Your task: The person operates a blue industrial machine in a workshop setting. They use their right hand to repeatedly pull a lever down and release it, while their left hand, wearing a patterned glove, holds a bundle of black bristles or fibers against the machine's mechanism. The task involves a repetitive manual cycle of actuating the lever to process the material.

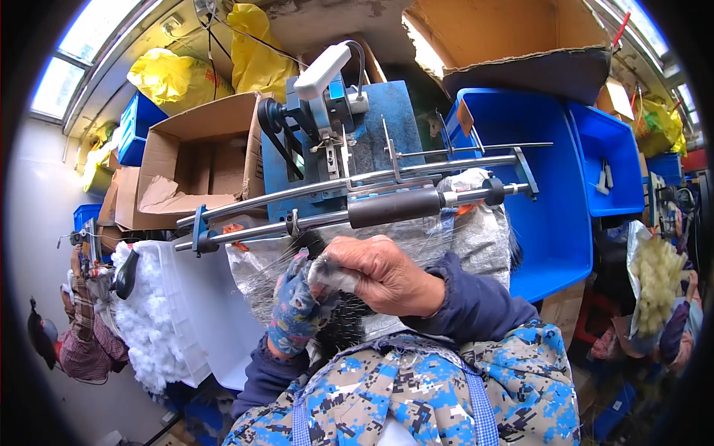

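Note:
In front of my lap my two hands meet. My left hand (pixel 296 306), in a blue flowered glove, is closed around a bundle of black fibres (pixel 343 327) that shows below and beside it. My right hand (pixel 379 273) is closed in a pinch against the left fingers, its fingertips wrapped in greyish covering; what lies between them is hidden. Fine loose strands spread over a silver sheet (pixel 416 236) behind the hands. Just beyond stands a bench machine with a dark roller (pixel 394 207) on a metal rod and a blue base plate (pixel 388 111).
A large blue bin (pixel 550 253) stands right of the machine, an opened cardboard box (pixel 160 195) to its left. White fluffy fibre (pixel 145 320) sits beside a pale tub (pixel 216 312). Other people work at the far left (pixel 93 342) and far right (pixel 680 327).

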`<state>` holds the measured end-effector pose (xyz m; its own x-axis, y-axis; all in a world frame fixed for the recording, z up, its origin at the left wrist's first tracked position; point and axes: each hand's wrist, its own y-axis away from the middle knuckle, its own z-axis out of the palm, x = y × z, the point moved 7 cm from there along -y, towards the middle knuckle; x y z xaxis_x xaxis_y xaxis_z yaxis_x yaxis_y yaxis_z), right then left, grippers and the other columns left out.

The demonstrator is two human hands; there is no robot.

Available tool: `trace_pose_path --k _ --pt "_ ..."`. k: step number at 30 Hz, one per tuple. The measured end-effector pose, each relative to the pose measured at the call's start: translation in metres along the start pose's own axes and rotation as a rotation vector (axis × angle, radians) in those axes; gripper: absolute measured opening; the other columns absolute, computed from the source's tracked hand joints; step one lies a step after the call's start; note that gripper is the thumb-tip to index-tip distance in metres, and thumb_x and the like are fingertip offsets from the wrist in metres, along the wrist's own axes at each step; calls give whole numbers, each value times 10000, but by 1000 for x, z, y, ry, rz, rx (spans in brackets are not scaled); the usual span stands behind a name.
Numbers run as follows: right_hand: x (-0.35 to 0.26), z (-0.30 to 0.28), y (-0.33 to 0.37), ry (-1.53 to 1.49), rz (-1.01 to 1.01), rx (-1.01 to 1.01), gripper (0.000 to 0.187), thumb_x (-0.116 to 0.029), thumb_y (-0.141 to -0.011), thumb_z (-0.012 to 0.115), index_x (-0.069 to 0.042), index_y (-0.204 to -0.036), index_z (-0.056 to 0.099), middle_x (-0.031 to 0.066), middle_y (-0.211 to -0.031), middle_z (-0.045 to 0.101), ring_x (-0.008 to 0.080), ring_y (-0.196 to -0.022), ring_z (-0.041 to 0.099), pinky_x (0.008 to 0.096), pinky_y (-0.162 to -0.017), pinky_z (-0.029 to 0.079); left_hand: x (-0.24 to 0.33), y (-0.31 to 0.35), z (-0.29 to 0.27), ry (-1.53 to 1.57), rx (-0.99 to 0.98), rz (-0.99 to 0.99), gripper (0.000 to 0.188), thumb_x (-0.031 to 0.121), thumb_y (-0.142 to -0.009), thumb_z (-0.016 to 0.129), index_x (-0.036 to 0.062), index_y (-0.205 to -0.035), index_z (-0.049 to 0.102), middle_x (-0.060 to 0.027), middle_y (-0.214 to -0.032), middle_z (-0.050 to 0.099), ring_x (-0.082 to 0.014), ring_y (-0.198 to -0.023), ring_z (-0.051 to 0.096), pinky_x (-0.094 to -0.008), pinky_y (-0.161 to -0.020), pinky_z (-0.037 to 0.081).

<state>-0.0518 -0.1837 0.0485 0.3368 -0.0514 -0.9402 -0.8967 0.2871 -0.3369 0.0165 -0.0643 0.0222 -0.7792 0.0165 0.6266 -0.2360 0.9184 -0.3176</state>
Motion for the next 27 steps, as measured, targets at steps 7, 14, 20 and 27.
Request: trace_pose_path --k 7,14,20,27 --pt "-52 -112 -15 -249 18 319 187 -82 -904 504 60 -981 599 89 -697 602 77 -585 544 205 -483 420 -37 28 -12 -232 -61 -194 256 114 -685 692 54 -922 614 -104 -793 620 -323 -775 588 -432 -750 459" --pt "48 -105 -70 1392 101 66 126 -66 -783 535 -34 -860 630 153 -857 571 297 -786 562 396 -673 470 -87 54 17 -456 -449 -361 467 240 -729 644 20 -1128 543 -145 -993 606 -316 -935 570 -458 -889 403" --pt "94 -120 -88 1462 291 63 174 -92 -750 526 -55 -882 633 181 -932 566 322 -880 565 436 -728 468 -80 47 7 -294 -320 -347 359 162 -696 664 41 -1025 587 -124 -893 597 -323 -831 573 -435 -781 435" --pt "91 -116 -83 1482 264 85 169 -96 -749 522 -63 -876 628 154 -912 584 304 -862 579 416 -705 457 -61 28 6 -327 -149 -182 223 121 -667 683 80 -880 632 -117 -810 571 -315 -746 564 -416 -669 457"
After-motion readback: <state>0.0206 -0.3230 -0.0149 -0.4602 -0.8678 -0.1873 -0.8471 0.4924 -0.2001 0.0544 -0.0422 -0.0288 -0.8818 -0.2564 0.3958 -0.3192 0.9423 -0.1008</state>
